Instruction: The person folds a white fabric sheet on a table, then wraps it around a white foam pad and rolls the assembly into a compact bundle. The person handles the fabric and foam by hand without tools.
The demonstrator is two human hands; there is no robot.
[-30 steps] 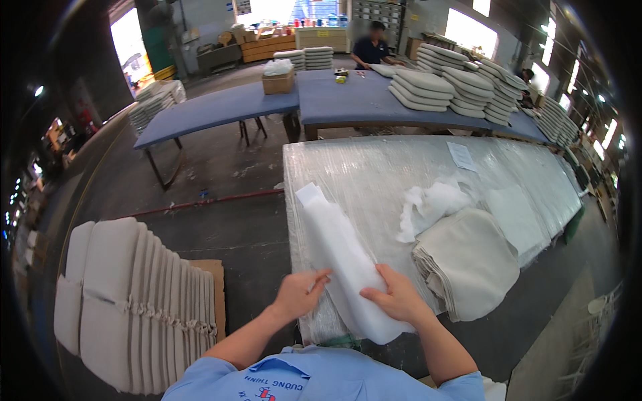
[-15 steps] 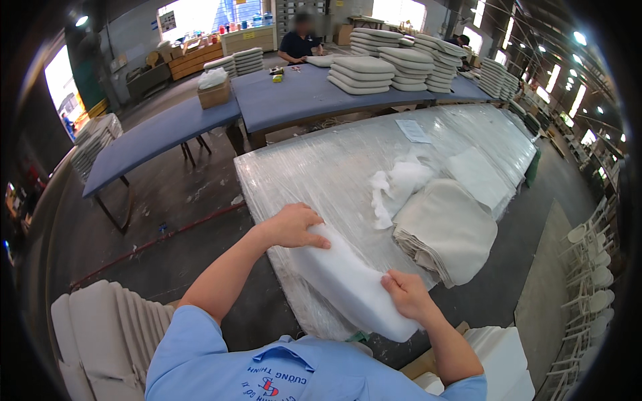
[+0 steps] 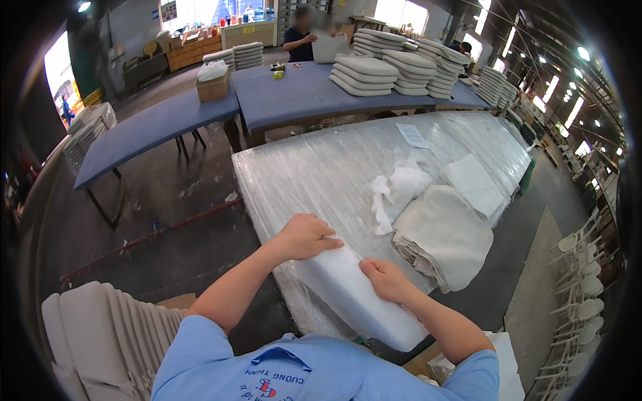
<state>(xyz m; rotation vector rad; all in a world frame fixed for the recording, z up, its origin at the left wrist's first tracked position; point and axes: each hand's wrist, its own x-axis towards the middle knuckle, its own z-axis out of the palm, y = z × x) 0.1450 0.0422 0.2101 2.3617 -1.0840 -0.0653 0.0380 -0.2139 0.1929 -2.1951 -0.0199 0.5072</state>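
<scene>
A thick white pad (image 3: 348, 297), with a soft, fluffy surface like batting, lies slantwise over the near part of the plastic-wrapped table (image 3: 294, 180). My left hand (image 3: 306, 236) grips its far left end, the fingers curled over the edge. Partway along its right side, my right hand (image 3: 386, 279) is closed on the edge with the thumb on top. The pad's near end reaches toward my shirt. To the right of it lie a stack of off-white fabric covers (image 3: 445, 234) and a torn clump of white batting (image 3: 400, 190).
Beige cushions (image 3: 110, 334) stand in a row at lower left. Beyond the wrapped table are blue-topped tables (image 3: 287, 100) bearing stacked cushions (image 3: 362, 75) and a cardboard box (image 3: 212, 89). A co-worker (image 3: 299, 39) holds a pad there. White stools (image 3: 588, 287) line the right.
My right hand has moved up along the pad, closer to my left hand. My left hand has shifted slightly right and nearer. The co-worker has raised a pad off the blue table.
</scene>
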